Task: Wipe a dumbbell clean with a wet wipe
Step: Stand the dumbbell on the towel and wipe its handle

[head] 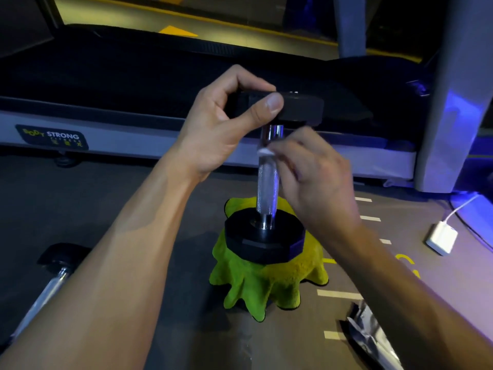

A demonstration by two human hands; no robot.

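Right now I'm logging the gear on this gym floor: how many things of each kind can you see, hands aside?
Dumbbells: 2, upright dumbbell, lying dumbbell
Cloths: 1, green cloth
Wipes: 1, wet wipe
Foil wrappers: 1, wrapper
Chargers: 1, white charger
Treadmills: 1, treadmill
Total: 7

Dim, blue-lit, motion-blurred, edges warped

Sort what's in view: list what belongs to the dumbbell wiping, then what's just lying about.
In use: upright dumbbell, wet wipe, left hand, right hand, green cloth beneath.

Lying about: second dumbbell, white charger, foil wrapper, treadmill.
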